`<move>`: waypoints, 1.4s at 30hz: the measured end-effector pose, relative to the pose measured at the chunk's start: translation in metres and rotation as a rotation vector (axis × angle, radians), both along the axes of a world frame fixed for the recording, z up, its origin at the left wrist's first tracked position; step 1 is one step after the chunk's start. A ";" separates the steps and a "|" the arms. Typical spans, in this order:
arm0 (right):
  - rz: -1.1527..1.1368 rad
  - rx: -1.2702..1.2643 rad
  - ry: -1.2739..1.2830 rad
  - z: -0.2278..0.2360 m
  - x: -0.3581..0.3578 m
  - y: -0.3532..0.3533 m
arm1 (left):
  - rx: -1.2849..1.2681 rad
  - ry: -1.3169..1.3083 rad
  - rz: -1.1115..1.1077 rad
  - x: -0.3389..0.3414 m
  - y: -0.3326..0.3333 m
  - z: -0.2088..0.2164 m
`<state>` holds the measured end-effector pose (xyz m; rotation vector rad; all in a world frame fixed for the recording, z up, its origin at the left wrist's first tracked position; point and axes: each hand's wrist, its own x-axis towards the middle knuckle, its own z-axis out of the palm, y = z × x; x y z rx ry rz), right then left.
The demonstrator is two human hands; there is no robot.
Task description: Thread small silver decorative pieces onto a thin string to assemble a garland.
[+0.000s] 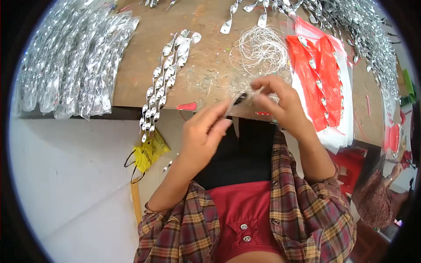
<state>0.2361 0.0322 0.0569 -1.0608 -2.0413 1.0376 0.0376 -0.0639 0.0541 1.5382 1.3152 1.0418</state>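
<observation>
Over the table's near edge, my left hand (202, 133) pinches a thin strip (238, 99) between thumb and fingers. Its upper end looks dark, its lower part pale and shiny; its exact kind is hard to make out. Just to the right hovers my right hand (283, 105), its thumb and bent fingers apart with nothing seen between them. A bundle of silver twisted spiral strips (169, 72) lies to the left, its lower ends hanging past the table edge. Beyond my right hand is a loose coil of thin white cord (262, 50).
Packed clear bags of silver spirals (74, 65) cover the wooden table's (140, 83) left. Red plastic bags (307, 74) with spirals lie at right, before a heap of silver spirals (368, 35). A yellow bag (150, 151) hangs below the edge. Another person (375, 199) is at far right.
</observation>
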 end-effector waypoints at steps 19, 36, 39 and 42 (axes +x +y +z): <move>0.049 0.537 -0.495 -0.036 -0.007 0.034 | -0.275 -0.413 0.131 -0.003 -0.004 -0.033; 0.180 -0.467 0.114 -0.007 -0.011 -0.028 | -0.260 -0.260 0.131 0.006 0.003 -0.024; 0.229 -0.343 0.089 -0.003 -0.016 -0.034 | -0.210 -0.244 0.092 0.007 0.003 -0.024; 0.274 0.006 -0.104 0.000 -0.011 -0.029 | -0.267 -0.246 0.084 0.006 0.001 -0.018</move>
